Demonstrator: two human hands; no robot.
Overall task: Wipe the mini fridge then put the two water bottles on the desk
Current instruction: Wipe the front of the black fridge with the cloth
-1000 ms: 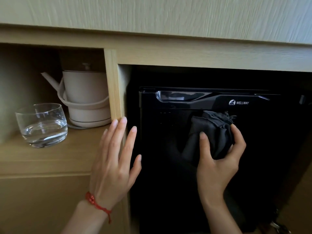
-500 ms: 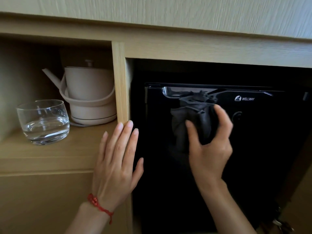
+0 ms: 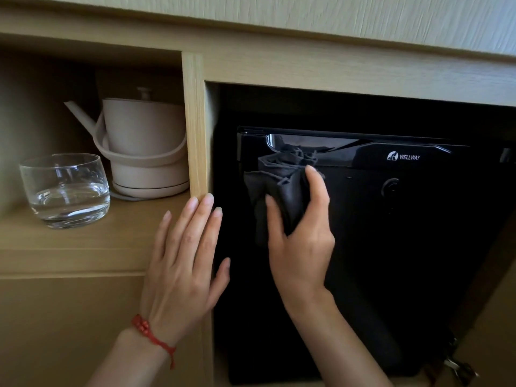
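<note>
A black mini fridge (image 3: 391,233) with its door shut sits inside a wooden cabinet recess. My right hand (image 3: 301,241) grips a bunched dark grey cloth (image 3: 279,185) and presses it against the upper left of the fridge door, just below the handle recess. My left hand (image 3: 184,261) lies flat with fingers spread on the wooden divider post (image 3: 195,121) and cabinet front beside the fridge. No water bottles are in view.
On the shelf to the left stand a clear glass tumbler (image 3: 65,191) with a little water and a beige kettle (image 3: 142,146) on its base. A wooden top rail (image 3: 335,68) runs above the fridge. A metal hinge (image 3: 458,367) shows at bottom right.
My right hand has slid the cloth leftward and up across the fridge door, from below the logo to the left end under the handle. My left hand stays on the cabinet.
</note>
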